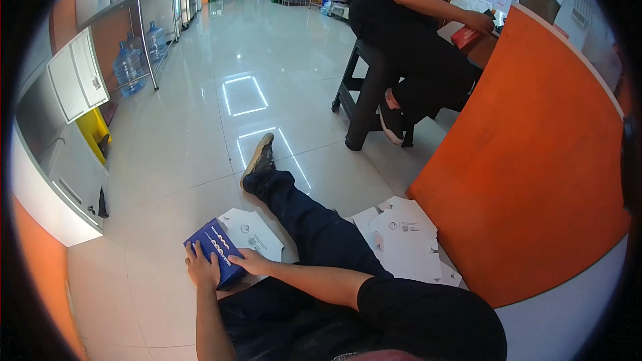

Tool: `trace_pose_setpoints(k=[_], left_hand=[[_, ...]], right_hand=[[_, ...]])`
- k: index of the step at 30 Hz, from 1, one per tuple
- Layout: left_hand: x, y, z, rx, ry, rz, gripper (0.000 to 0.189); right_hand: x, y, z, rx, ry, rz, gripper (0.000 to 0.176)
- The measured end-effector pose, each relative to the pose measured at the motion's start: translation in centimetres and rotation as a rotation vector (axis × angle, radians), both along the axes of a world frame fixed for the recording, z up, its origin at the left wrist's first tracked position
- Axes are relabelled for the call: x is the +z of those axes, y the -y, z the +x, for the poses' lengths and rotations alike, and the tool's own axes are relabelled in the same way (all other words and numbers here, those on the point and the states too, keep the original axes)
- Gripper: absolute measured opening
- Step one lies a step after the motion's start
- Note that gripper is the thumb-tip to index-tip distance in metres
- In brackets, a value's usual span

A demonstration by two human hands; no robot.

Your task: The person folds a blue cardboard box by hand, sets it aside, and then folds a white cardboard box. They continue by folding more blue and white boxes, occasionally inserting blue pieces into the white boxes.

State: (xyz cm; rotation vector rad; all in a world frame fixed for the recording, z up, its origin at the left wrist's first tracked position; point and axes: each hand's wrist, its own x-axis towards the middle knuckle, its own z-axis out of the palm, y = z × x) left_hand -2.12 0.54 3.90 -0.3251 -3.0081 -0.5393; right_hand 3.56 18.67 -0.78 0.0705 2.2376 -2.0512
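A blue cardboard box (217, 239) with white lettering is held between my two hands, close to my lap. My left hand (202, 267) lies against its near left side, fingers bent over the edge. At the right side, my right hand (251, 262) grips the box with the thumb on its printed face. Just beyond it on the floor lies a flat white cardboard piece (253, 232) with small print, partly covered by the box. Several more flat white cardboard blanks (408, 237) are piled right of my outstretched leg (321, 224).
An orange curved counter (521, 160) rises at the right. Another person (414, 33) sits there on a dark stool (364, 93), one hand on a red box (466, 36). Left stand a white cabinet (80, 220) with an open door and a metal rack with water jugs (128, 66).
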Motion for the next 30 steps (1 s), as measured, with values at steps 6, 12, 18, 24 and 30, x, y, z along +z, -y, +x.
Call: trace_pose_setpoints(k=[6, 12, 18, 24, 30], left_hand=[[-4.1, 0.3, -1.4, -0.009, -0.312, 0.015, 0.071], [-0.4, 0.0, -2.4, -0.009, 0.063, 0.123, 0.071], [-1.4, -0.3, -3.3, 0.041, 0.03, 0.21, 0.066], [-1.3, -0.2, -3.0, 0.051, -0.002, 0.209, 0.062], [-1.1, 0.3, -4.8, 0.067, 0.083, 0.268, 0.059]], right_hand=[[0.5, -0.1, 0.4, 0.028, 0.04, -0.044, 0.05], [-0.6, 0.1, 0.0, 0.01, 0.01, -0.097, 0.048], [0.7, -0.3, 0.2, 0.054, 0.076, -0.15, 0.048], [-2.2, 0.2, -0.9, 0.036, 0.13, -0.169, 0.048], [-2.4, 0.3, -0.9, 0.049, 0.126, -0.241, 0.048]])
